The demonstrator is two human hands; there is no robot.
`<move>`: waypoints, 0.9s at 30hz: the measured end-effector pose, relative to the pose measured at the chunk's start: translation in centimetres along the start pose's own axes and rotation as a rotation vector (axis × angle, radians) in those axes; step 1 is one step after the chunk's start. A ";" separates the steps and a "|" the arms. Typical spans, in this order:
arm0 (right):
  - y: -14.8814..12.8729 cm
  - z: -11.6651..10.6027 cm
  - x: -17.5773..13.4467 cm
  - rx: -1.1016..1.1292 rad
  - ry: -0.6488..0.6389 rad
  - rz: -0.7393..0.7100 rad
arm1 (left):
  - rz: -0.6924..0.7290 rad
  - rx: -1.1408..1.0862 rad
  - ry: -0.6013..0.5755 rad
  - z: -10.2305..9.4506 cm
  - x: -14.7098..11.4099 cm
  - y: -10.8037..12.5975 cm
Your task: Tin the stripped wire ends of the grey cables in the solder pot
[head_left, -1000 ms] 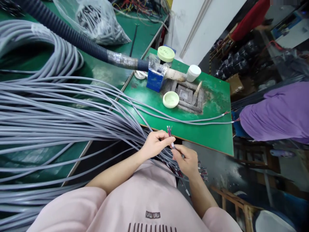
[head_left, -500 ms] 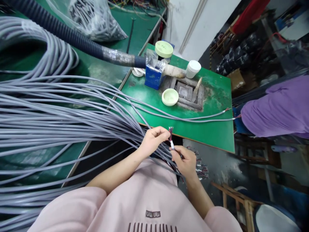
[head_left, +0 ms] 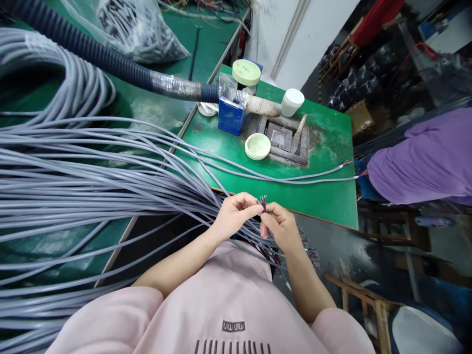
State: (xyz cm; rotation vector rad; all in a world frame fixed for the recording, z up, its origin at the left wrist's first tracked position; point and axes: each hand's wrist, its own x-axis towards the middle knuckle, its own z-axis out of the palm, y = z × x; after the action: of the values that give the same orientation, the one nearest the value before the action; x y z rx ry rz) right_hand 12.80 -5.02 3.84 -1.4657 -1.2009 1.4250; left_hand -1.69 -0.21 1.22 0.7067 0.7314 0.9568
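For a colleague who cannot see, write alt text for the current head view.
The left hand and right hand hold a small bunch of coloured wires near the edge of a green table. Many grey cables stretch in from the left; a pale dish sits beyond.

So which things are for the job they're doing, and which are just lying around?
For the job:
coloured wires, held by left hand and right hand
probably the grey cables nearby

Probably just lying about:
plastic bag
cardboard box
white tub
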 end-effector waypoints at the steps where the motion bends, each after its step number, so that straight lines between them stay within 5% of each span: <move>1: 0.0 0.0 0.2 -0.013 0.019 -0.019 | 0.010 0.001 0.013 0.0 0.0 0.0; 11: -0.3 0.5 0.6 -0.025 0.151 -0.126 | -0.015 -0.012 0.027 0.0 0.3 -0.1; 27: 1.0 0.8 1.3 0.135 0.189 -0.083 | 0.005 -0.026 -0.006 0.3 0.4 -0.2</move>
State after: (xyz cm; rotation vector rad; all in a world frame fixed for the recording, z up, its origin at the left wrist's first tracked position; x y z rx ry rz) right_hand 12.08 -4.10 2.48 -1.4063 -1.0168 1.2568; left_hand -1.19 0.00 1.11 0.6886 0.7117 0.9663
